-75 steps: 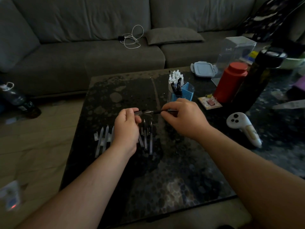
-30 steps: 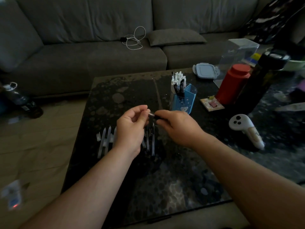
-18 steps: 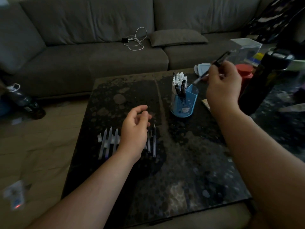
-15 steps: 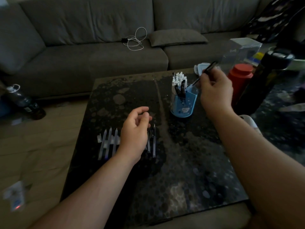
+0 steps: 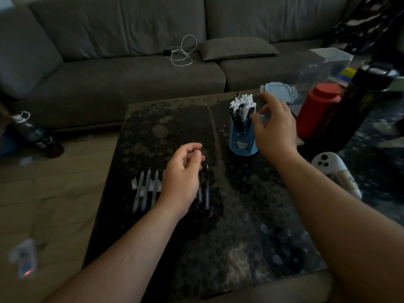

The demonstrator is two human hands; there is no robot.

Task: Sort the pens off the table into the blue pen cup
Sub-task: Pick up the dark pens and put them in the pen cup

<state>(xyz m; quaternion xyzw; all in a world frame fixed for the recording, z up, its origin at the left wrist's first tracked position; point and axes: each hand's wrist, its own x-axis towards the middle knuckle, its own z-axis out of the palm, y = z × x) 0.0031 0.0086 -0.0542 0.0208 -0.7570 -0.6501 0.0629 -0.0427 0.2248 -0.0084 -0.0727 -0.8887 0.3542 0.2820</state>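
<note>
The blue pen cup (image 5: 240, 142) stands upright on the dark table (image 5: 240, 248), holding several white-capped and dark pens (image 5: 241, 107). My right hand (image 5: 274, 125) hovers just right of the cup's rim, fingers spread, holding nothing. My left hand (image 5: 183, 178) floats over a row of pens lying on the table, fingers loosely curled and empty. Several whitish pens (image 5: 146, 191) lie left of that hand and dark pens (image 5: 206, 186) lie right of it; some are hidden under the hand.
A red canister (image 5: 317, 110), a dark bottle (image 5: 358, 101), a clear box (image 5: 325, 66) and a light lid (image 5: 277, 92) crowd the table's right back. A white controller (image 5: 334, 169) lies right of my forearm. Behind is a grey sofa (image 5: 131, 62) with a cable (image 5: 181, 51).
My right hand carried a dark pen from near the left hand up to the cup, dropped it in, and now is empty with spread fingers. The left hand stayed over the row.
</note>
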